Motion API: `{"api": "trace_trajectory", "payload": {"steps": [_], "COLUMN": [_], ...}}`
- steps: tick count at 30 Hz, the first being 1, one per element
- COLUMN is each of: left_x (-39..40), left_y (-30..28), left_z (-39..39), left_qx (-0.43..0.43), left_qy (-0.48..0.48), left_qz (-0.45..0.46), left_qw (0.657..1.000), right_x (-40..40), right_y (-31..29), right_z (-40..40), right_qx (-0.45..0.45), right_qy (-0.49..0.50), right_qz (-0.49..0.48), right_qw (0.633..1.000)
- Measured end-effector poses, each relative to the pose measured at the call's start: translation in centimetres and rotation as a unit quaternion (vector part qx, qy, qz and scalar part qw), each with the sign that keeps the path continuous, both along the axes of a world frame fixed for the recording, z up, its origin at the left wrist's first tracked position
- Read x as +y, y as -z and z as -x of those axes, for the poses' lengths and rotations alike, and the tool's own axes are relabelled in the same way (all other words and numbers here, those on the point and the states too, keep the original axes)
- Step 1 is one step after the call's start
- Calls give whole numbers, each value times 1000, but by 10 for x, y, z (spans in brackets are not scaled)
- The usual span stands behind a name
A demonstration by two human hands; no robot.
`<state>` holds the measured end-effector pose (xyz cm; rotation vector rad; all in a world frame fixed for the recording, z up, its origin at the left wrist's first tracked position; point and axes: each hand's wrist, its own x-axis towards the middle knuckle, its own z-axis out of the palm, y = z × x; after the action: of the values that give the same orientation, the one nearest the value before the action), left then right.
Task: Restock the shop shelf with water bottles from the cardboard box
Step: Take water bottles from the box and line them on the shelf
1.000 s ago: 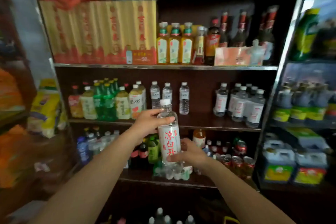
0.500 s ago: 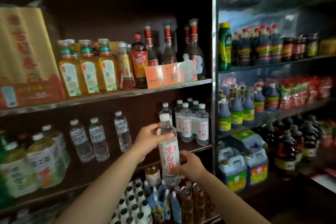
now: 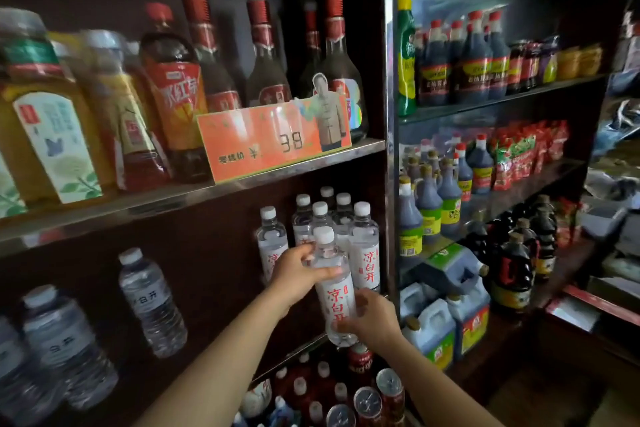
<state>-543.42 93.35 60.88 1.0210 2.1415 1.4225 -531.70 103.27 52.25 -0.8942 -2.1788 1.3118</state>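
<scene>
a person holds a clear water bottle (image 3: 335,288) with a white cap and red characters upright in front of the dark shop shelf (image 3: 304,350), its base just above the shelf's front edge. the left hand (image 3: 298,276) wraps round the bottle's upper body below the shoulder, thumb across the front, and the right hand (image 3: 369,317) grips its lower part from the right side, fingers curled onto the label. right behind it stands a cluster of matching bottles (image 3: 363,246) at the shelf's right end, beside the metal upright (image 3: 390,149). further left on the same shelf stand rounder water bottles (image 3: 150,302), well apart from the cluster. on the shelf above, an orange price card (image 3: 273,142) marked 38 leans before dark red-necked bottles (image 3: 263,55). below, red cans (image 3: 389,388) and small capped bottles crowd the lower shelf. to the right, dark sauce bottles (image 3: 464,62) fill a neighbouring rack.
</scene>
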Motion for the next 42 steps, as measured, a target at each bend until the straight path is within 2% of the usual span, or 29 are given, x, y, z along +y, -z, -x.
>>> {"api": "trace_trajectory", "payload": {"steps": [8,12,15,26,34,37,42], "left_x": [41,53,63,71,51,31,-23], "left_y": [8,8,11,20,19,12,3], "left_z": [24,23,18,15,6,0,-16], "left_qx": [63,114,151,175,78,59,102], "left_qy": [4,-42,-80,-121,-90,-105,-134], "left_qz": [32,24,10,9,75,111,245], "left_qw": [998,992,985,977,990,986,955], "right_x": [27,35,42,45,31,28,14], "right_y": [13,22,27,26,3,-7,-33], "right_z": [28,37,41,45,28,13,-17], "right_qx": [4,0,-8,-51,-93,-130,-185], "right_qy": [43,104,107,114,102,58,-20], "right_qz": [-14,-29,-35,-45,16,-18,-77], "right_qw": [999,994,994,991,990,990,980]}}
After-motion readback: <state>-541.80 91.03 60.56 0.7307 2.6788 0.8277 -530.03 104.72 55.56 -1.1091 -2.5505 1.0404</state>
